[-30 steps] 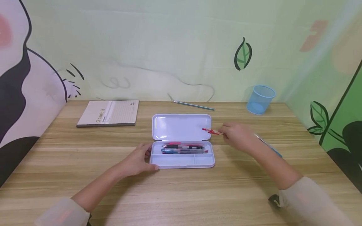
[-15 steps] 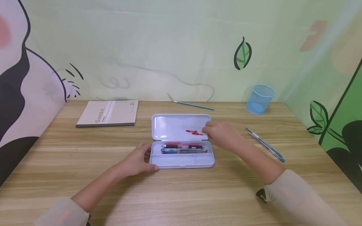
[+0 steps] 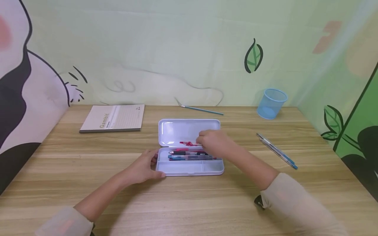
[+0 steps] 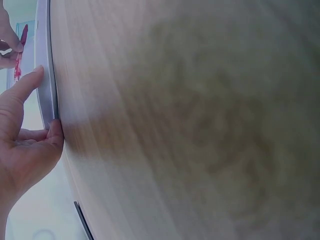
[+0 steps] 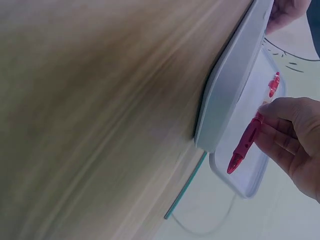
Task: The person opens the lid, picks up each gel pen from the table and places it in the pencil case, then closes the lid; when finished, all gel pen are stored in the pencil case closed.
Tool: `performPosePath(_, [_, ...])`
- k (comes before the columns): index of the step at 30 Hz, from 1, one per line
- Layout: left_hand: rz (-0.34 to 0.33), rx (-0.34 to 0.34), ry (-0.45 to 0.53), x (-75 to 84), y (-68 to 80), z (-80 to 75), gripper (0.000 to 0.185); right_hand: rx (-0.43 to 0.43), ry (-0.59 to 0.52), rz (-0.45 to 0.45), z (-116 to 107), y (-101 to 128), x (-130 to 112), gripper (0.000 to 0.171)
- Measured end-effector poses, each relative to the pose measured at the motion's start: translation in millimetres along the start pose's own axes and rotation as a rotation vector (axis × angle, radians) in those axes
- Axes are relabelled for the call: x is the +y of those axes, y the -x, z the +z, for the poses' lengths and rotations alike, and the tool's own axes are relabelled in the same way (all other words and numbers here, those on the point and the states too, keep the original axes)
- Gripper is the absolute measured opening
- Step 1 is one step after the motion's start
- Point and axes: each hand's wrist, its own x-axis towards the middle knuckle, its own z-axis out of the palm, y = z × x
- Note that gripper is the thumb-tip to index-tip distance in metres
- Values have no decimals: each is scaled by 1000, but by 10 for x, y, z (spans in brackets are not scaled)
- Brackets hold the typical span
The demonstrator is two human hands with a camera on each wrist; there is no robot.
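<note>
The red pen [image 5: 247, 138] has moved left, pinched in my right grip [image 3: 213, 143]; I judge it roughly aligned with the pens [image 3: 190, 157] near that grip; my left grip [image 3: 144, 167] holds the case [image 3: 180, 167].

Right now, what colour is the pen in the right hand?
The pen is red at both ends; the right wrist view shows it best.

It's the pencil case [image 3: 180, 167] mid-table [image 3: 189, 203], lid [image 3: 189, 127] laid back behind it, pens [image 3: 192, 157] lengthwise in the rear compartment, left hand [image 3: 144, 167] at the left end, right hand [image 3: 215, 142] and a single pen [image 5: 247, 140] above the right half! Behind the lid, a pencil [image 3: 203, 110] near the wall [image 3: 189, 55]; notebook [image 3: 113, 118] back left, cup [image 3: 271, 105] back right, a loose pair of pens [image 3: 277, 151] right of the case.
</note>
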Motion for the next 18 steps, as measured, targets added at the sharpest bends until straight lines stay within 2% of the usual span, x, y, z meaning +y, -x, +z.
performPosePath(9, [-15,-3,2,8,6,-7,81,-23,7,-62,60,-107,-85,11])
performPosePath(18, [-22,-3,-10,11,0,-3,82,-95,23,-47,139,-168,-134,18])
